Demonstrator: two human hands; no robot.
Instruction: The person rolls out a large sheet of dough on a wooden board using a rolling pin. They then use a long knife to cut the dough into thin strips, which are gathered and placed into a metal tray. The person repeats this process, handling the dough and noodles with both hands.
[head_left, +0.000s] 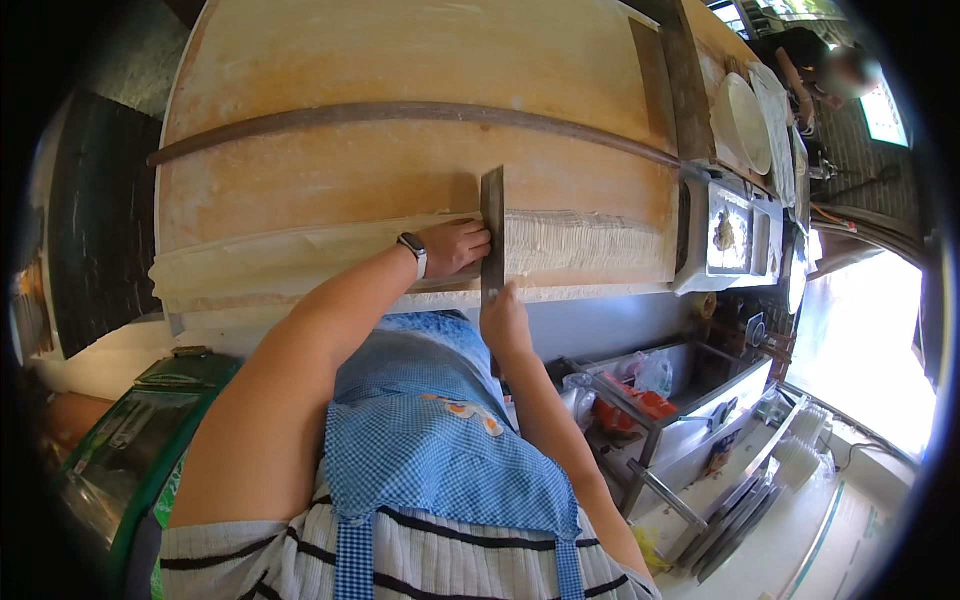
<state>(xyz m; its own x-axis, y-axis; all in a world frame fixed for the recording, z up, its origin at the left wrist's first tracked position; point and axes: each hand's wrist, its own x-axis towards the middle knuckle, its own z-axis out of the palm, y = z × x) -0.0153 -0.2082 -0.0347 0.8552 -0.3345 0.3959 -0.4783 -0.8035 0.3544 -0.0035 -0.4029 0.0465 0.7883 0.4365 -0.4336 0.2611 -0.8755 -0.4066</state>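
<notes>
A long folded sheet of dough (300, 251) lies along the near edge of the wooden board (360, 180). My left hand (454, 247), with a watch on the wrist, presses flat on its right end, fingertips against the blade. In my right hand (506, 326) is the handle of a large, broad noodle knife (493, 225), whose blade stands across the dough. Right of the blade, a row of thin cut noodles (585, 244) stretches toward the board's right end. The handle is mostly hidden by my fingers.
A long wooden rolling pin (420, 112) lies across the board. To the right are a white scale (731, 232) and a pale bowl (742, 124). A metal drawer (712, 420) stands pulled out at lower right. One person (810, 75) is in the far right background.
</notes>
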